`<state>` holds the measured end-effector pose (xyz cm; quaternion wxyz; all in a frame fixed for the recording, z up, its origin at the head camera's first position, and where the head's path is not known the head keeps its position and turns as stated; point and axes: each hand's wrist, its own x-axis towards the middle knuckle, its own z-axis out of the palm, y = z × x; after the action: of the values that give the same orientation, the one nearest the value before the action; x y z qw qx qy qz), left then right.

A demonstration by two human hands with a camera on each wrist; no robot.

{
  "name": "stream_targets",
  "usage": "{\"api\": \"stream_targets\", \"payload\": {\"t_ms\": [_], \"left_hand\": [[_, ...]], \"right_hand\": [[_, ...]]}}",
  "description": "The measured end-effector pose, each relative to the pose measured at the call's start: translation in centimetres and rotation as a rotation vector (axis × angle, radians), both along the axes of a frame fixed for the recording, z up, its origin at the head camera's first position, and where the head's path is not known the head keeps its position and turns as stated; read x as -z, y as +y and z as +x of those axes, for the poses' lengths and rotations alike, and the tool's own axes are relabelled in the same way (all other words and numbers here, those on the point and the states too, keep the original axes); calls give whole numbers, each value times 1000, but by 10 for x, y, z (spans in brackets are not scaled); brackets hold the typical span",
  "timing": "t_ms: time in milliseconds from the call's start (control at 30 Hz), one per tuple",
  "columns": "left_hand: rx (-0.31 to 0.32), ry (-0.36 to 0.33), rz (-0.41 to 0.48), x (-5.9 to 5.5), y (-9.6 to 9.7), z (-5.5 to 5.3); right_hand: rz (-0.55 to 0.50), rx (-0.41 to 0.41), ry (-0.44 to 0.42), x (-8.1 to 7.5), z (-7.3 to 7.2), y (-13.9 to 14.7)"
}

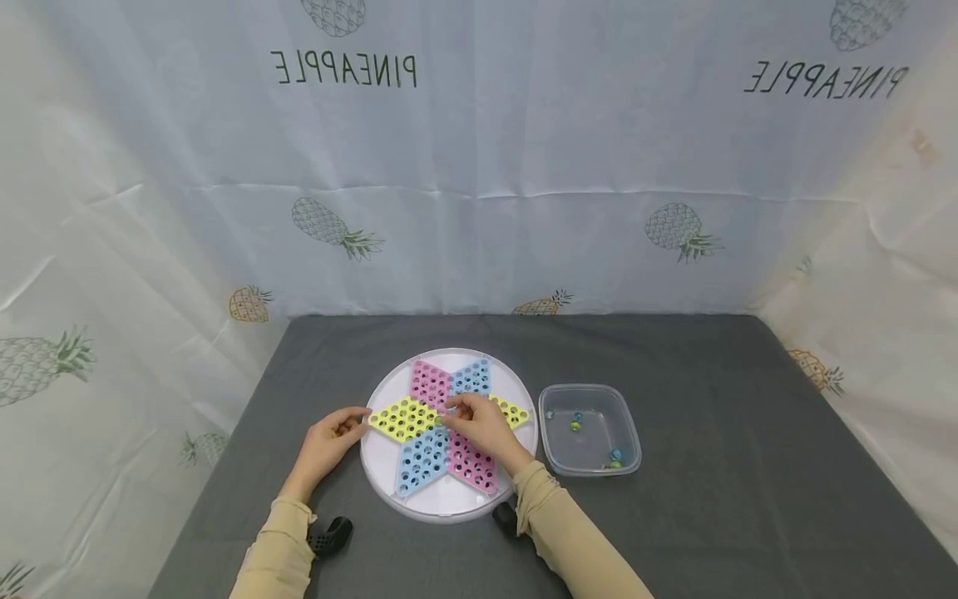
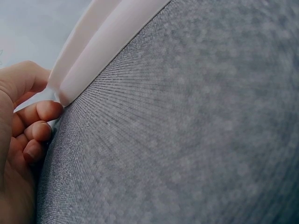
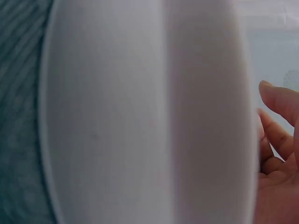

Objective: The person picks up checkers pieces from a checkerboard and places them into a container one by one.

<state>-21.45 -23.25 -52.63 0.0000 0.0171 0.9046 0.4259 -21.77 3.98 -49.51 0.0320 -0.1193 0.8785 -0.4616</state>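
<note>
A round white game board (image 1: 467,506) lies on the table, with a six-pointed star of pink, blue and yellow pieces full of round holes. At the board's left edge, my left hand (image 1: 329,445) touches the rim with its fingertips; the left wrist view shows its fingers (image 2: 32,112) loosely bent against the white side wall. Over the star's middle is my right hand (image 1: 481,428), fingers bent down, thumb by a small greenish spot near the centre. In the right wrist view its thumb (image 3: 280,100) stands apart from the fingers, partly hidden behind the board's edge.
To the right of the board stands a clear plastic container (image 1: 589,388) with several blue and green marbles (image 1: 576,421) in it. A dark grey cloth (image 1: 711,482) covers the table. Behind hangs a pale curtain (image 1: 479,150) printed with pineapples.
</note>
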Motion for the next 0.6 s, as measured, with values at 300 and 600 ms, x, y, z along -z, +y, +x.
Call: {"api": "stream_targets", "payload": {"t_ms": [300,600], "left_hand": [[-2,14,4,2,0,0],[-6,-1,-4,1,0,0]], "right_hand": [[60,4,2,-4,5,-6],[96,19,19,-9,8,-10]]}}
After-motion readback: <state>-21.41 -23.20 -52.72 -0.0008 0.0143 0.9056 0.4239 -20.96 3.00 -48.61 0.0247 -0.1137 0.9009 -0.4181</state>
